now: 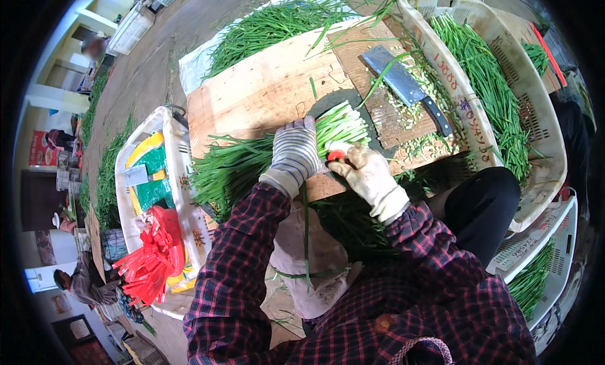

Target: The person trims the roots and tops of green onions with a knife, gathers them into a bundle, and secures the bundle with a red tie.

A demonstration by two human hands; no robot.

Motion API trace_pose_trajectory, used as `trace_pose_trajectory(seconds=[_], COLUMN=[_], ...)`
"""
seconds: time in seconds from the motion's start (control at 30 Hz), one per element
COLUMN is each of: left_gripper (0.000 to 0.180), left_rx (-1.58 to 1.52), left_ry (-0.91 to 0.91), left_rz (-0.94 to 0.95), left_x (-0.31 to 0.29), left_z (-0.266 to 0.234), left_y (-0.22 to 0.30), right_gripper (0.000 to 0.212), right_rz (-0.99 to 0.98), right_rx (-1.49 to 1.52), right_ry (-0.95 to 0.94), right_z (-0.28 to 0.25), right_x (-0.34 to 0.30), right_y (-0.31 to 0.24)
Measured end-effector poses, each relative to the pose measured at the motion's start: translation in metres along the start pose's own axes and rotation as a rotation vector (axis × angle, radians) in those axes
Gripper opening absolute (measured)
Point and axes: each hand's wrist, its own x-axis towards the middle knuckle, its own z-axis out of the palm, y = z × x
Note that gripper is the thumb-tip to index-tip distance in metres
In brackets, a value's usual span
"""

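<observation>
On the wooden board [252,107] lies a bundle of garlic chives [236,160], its pale cut stalk ends toward the right over a dark mat. My left hand [295,149], in a striped knit glove, is wrapped around the bundle from above. Close beside the stalk ends, my right hand [365,179], in a cream glove, is closed with a small red piece [336,155] showing at its fingertips. Whether that piece is tape or a tie I cannot tell. Behind the right hand a cleaver [397,75] with a black handle rests on a smaller chopping board [378,110].
Chopped stalk bits [428,81] lie around the cleaver. A white crate [469,103] of chives stands at right. In the left crate [179,176] are red plastic strips [154,255] and a small blade [140,175]. More loose chives [274,28] lie beyond the board.
</observation>
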Motion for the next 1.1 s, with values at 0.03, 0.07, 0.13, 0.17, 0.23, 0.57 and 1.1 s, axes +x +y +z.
trace_pose_trajectory(seconds=[0.03,0.07,0.13,0.17,0.23,0.57,1.1], left_gripper=[0.117,0.12,0.12,0.121,0.12,0.102,0.022], left_rx=[-0.001,0.001,-0.01,-0.02,-0.034,-0.503,-1.361], left_ry=[-0.023,-0.001,-0.045,-0.066,-0.111,-0.064,0.226], left_rz=[-0.01,0.005,0.03,0.042,0.068,0.124,-0.005], left_x=[-0.001,-0.002,-0.005,-0.006,0.009,0.023,0.043], left_z=[-0.002,0.001,-0.003,-0.005,-0.006,0.02,0.063], left_y=[-0.003,-0.007,-0.018,-0.021,-0.018,-0.057,-0.061], right_gripper=[0.02,0.019,0.021,0.021,0.021,0.035,0.035], right_rz=[-0.014,-0.025,-0.182,-0.235,-0.295,0.088,-0.036], right_rx=[0.072,0.147,-0.196,-0.236,-0.336,-0.116,-0.003], right_ry=[-0.021,-0.043,-0.124,-0.14,-0.127,-0.341,-0.393], right_z=[0.006,0.011,-0.002,-0.006,-0.008,0.015,0.014], right_x=[0.008,0.015,0.022,0.031,0.047,0.102,0.105], right_y=[-0.003,-0.008,-0.016,-0.02,-0.019,0.01,0.028])
